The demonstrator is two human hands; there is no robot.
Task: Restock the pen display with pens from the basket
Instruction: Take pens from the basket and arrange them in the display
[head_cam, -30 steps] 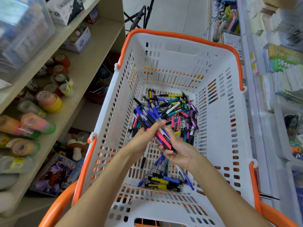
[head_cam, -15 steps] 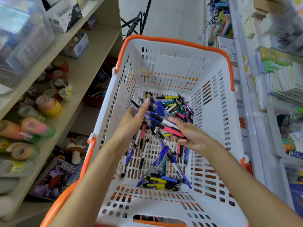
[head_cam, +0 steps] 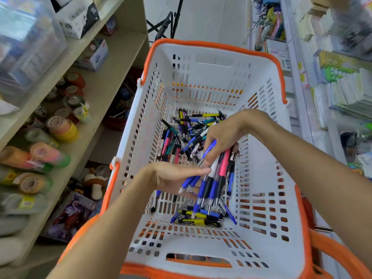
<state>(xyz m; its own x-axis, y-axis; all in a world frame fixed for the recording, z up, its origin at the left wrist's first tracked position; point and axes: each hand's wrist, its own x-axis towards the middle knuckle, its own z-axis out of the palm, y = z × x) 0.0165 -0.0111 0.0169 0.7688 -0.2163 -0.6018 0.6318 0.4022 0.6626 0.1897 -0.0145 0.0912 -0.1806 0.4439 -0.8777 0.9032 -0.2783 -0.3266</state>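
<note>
A white basket (head_cam: 267, 198) with orange rim and handles stands in front of me. Many loose pens (head_cam: 187, 129) lie on its floor, blue, pink, yellow and black. My right hand (head_cam: 223, 137) grips a bundle of pens (head_cam: 215, 178) from above, tips pointing down towards me. My left hand (head_cam: 173, 175) lies flat, fingers straight, its fingertips touching the bundle from the left. More pens (head_cam: 199, 217) rest near the basket's front. The pen display cannot be made out in this view.
Beige shelves (head_cam: 96, 89) on the left carry tape rolls (head_cam: 62, 127) and small boxes (head_cam: 78, 19). A white rack (head_cam: 330, 81) on the right holds stationery packs. A black folding stand (head_cam: 165, 25) sits on the floor beyond the basket.
My right hand turned over and now grips the pen bundle from above, tips downward. My left hand dropped lower and flattened against the bundle. The view tilted slightly.
</note>
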